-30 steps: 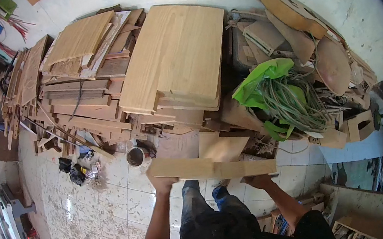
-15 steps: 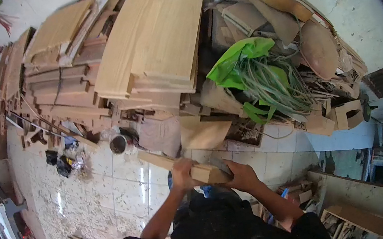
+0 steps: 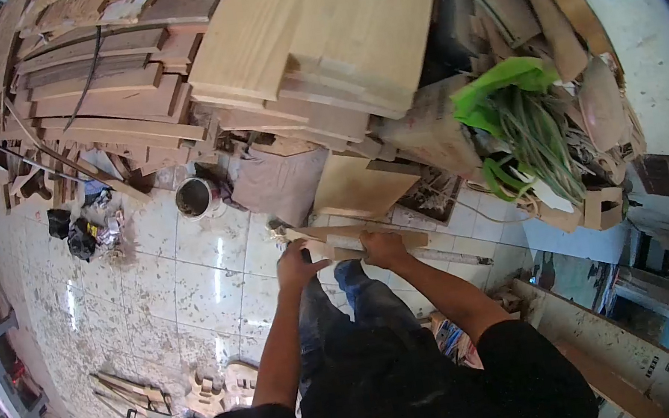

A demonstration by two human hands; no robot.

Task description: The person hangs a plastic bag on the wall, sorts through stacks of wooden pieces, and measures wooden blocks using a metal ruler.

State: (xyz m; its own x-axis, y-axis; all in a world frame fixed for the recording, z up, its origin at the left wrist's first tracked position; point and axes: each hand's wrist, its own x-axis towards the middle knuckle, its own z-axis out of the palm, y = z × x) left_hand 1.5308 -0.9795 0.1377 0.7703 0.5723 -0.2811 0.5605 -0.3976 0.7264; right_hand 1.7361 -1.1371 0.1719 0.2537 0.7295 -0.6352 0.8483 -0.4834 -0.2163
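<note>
My left hand [image 3: 298, 268] is at the left part of a long pale wooden piece [image 3: 404, 237], its thumb spread apart from the fingers. A small dark patch shows between thumb and fingers; what it is I cannot make out. My right hand [image 3: 384, 248] is closed round the wooden piece further right. A short, block-like end [image 3: 345, 253] sticks out between the hands. Both hands are in front of my legs in jeans [image 3: 356, 292], above the tiled floor [image 3: 156, 287].
Stacked boards [image 3: 324, 20] and planks [image 3: 99, 80] lie ahead. A bucket [image 3: 196, 198] and black plastic scraps [image 3: 81, 238] are on the floor. Green plastic with strands [image 3: 533, 119] lies right, near a cardboard box [image 3: 602, 208]. Cut wooden shapes [image 3: 204, 394] lie at lower left.
The view has shifted, with the boards now larger and higher. The wooden piece has turned and lies flatter across my front. My left hand has loosened from it, and my right hand has changed its grip.
</note>
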